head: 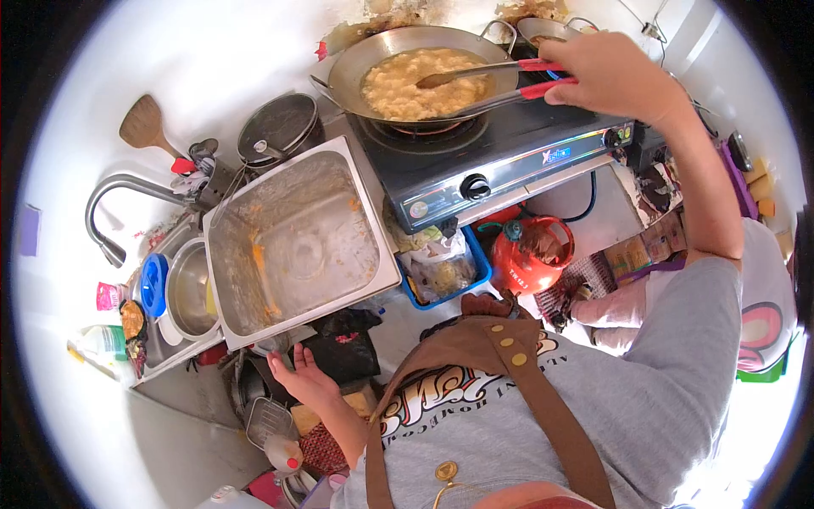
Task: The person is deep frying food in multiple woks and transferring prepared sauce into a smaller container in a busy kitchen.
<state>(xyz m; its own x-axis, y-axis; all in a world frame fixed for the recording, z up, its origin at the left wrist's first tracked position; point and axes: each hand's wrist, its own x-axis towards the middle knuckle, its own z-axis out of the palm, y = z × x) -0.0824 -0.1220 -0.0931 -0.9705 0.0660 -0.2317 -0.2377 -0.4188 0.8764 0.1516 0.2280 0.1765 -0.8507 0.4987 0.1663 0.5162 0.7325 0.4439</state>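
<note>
My right hand (604,76) grips the red-handled metal tongs (493,71) at the upper right. The tongs are spread, their tips in and over a large wok (346,79) on the gas stove (439,153). Pale golden pieces of food (423,86) fry in bubbling oil in the wok. My left hand (305,375) is held palm up with fingers apart below the front edge of a deep stainless-steel pan (305,254); it holds nothing. Orange residue streaks that pan's inside.
A lidded dark pot (280,127) stands left of the wok, a smaller pan (547,28) right of it. The sink's faucet (127,184) and a steel bowl (191,286) are at left. A red gas cylinder (531,254) and a blue basket (480,254) stand below the stove. Another person's legs (613,312) show at right.
</note>
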